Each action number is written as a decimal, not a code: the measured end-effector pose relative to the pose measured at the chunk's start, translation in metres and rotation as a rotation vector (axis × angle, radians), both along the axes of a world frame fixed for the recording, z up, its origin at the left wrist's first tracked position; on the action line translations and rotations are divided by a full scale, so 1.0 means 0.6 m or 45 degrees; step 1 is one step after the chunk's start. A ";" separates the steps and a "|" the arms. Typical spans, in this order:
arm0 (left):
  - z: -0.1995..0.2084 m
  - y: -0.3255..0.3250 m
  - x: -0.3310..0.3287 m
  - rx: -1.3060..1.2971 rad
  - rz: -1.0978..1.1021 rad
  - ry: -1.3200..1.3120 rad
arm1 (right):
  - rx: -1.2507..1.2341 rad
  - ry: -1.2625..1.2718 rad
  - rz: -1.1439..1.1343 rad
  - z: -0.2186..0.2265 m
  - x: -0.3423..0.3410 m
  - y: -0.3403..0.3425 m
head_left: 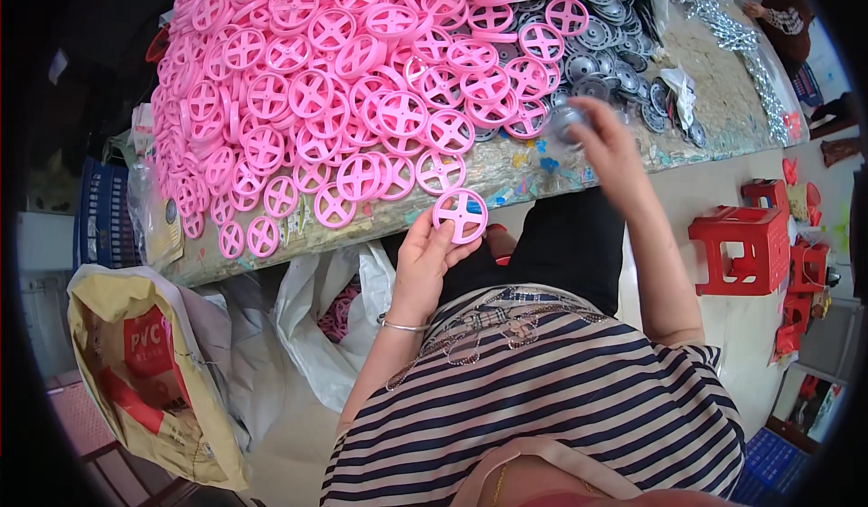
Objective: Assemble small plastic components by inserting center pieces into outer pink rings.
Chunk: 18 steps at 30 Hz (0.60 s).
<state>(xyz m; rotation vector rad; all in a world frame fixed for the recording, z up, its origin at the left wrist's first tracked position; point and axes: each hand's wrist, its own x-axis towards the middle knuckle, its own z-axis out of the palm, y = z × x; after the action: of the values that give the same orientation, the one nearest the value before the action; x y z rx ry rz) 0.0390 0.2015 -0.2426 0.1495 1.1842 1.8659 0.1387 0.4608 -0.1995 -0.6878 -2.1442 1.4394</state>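
My left hand (pixel 423 263) pinches a pink four-spoked plastic wheel ring (pixel 461 217) just off the table's near edge, its open face turned up. To the right, over the table edge, my right hand (pixel 610 150) grips a round grey plastic disc (pixel 567 126) in its fingertips; hand and disc are smeared by motion. A large heap of the same pink wheel rings (pixel 309 93) covers the left and middle of the table. Beside it at the far right lies a pile of dark grey discs (pixel 601 35).
The worn table (pixel 723 114) carries silver tinsel (pixel 719 21) at its right end. Red plastic stools (pixel 741 222) stand on the floor at right. Below the table at left are an open yellowish sack (pixel 86 304) and a white sack (pixel 298 326) with pink parts inside. Another person (pixel 785 19) is at far right.
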 end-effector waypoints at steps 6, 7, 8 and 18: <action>0.011 0.014 0.011 0.092 0.022 0.103 | 0.269 0.038 0.478 -0.028 -0.030 -0.154; 0.013 0.012 0.010 0.086 0.029 0.104 | 0.302 0.047 0.445 -0.037 -0.035 -0.160; 0.016 0.009 0.008 0.079 0.012 0.092 | 0.297 0.049 0.452 -0.039 -0.036 -0.160; 0.002 -0.005 0.004 -0.008 -0.032 0.268 | -0.633 -0.412 0.548 -0.023 -0.033 -0.161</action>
<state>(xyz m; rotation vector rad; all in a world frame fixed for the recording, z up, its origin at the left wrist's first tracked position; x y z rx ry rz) 0.0411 0.1987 -0.2414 0.3630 1.3231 1.8586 0.1190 0.3642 -0.2131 -0.6905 -2.2835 2.2754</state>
